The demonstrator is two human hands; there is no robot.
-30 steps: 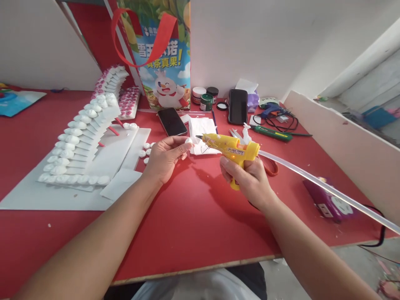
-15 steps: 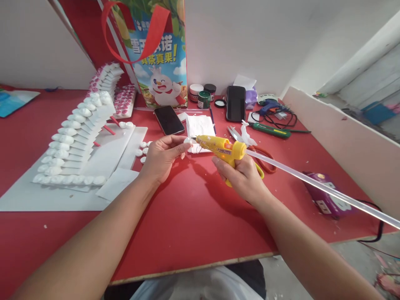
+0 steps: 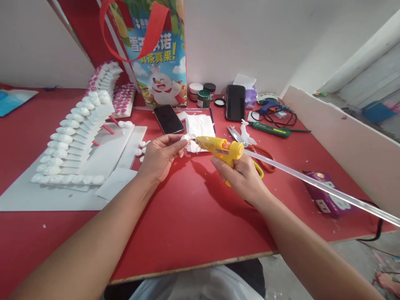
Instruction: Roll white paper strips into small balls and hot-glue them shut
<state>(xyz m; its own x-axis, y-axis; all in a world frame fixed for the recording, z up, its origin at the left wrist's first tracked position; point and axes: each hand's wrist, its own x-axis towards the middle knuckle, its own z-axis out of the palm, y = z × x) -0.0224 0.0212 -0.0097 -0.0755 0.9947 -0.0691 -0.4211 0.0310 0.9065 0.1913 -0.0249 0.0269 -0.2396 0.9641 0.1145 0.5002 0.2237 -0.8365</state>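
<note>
Between thumb and fingers, my left hand (image 3: 164, 156) pinches a small white piece (image 3: 187, 137). My right hand (image 3: 245, 173) is wrapped round a yellow glue gun (image 3: 218, 146), its nozzle at the white piece. A long clear glue stick (image 3: 296, 171) runs out of the gun's back to the right. Behind the nozzle lies a stack of white paper (image 3: 200, 125). On the left, a curved white structure (image 3: 78, 141) is edged with rounded white pieces; several loose ones (image 3: 138, 152) lie beside my left hand.
A phone (image 3: 168, 118), paint jars (image 3: 203, 98), a black case (image 3: 235, 103), red-handled scissors (image 3: 262, 158), a green tool (image 3: 271, 129) and a purple pack (image 3: 326, 193) lie around the red table (image 3: 187, 225). A printed bag (image 3: 159, 62) stands behind.
The white piece in my left hand has shifted or turned slightly against the nozzle. My left hand has moved slightly left, and the glue gun has barely moved.
</note>
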